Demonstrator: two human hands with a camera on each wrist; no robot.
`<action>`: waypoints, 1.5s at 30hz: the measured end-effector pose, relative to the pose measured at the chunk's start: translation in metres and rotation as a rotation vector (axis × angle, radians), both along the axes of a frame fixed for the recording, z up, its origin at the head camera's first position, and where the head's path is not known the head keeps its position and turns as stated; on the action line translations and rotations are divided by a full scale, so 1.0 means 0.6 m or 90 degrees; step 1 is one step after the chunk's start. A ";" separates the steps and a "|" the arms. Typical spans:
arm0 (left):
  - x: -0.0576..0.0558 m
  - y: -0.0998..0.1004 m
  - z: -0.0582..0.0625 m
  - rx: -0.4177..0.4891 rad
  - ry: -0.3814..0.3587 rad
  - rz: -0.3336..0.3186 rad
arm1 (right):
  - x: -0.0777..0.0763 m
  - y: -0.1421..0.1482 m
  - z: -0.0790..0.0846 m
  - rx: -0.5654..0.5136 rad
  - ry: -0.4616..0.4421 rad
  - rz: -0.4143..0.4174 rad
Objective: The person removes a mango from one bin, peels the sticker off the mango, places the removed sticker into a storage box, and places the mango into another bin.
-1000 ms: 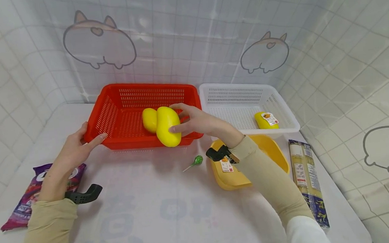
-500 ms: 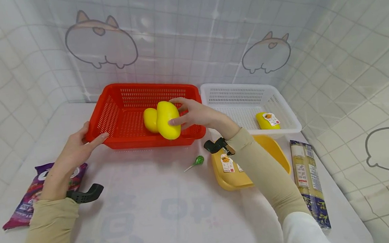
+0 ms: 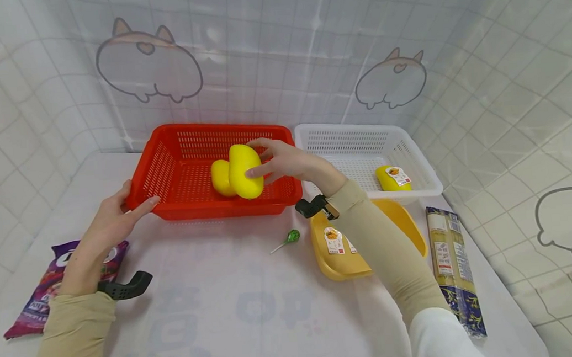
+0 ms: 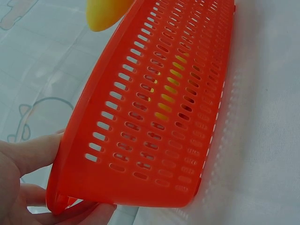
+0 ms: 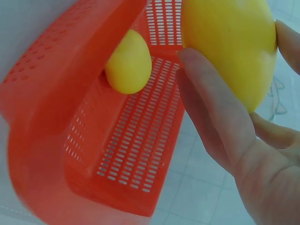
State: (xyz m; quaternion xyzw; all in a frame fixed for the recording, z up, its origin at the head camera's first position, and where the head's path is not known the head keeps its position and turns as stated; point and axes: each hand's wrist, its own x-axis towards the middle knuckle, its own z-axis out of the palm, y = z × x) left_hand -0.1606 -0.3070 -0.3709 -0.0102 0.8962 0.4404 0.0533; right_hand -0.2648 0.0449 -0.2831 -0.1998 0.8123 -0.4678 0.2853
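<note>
My right hand holds a yellow mango between thumb and fingers, above the front part of the red basket. A second mango lies inside that basket, partly covered by the held one in the head view. In the right wrist view the held mango sits higher than the basket's rim, apart from the mango lying inside. My left hand grips the basket's left front corner. The left wrist view shows its thumb and fingers around the rim.
A white basket stands to the right with a labelled yellow item inside. Nearer are a yellow tub with labels, partly under my right forearm, and a green lollipop. A purple bag lies left, a long clear packet right.
My right hand has carried the mango slightly farther back, from over the basket's front rim to more over its inside. The left hand keeps its grip on the corner.
</note>
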 end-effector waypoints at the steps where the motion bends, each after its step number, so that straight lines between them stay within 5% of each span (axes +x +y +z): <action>1: 0.000 0.000 0.000 0.000 0.001 -0.001 | -0.003 -0.001 0.000 0.002 -0.003 -0.001; 45: 0.003 0.002 0.001 -0.001 -0.008 0.012 | -0.108 -0.029 -0.042 -0.020 -0.162 -0.048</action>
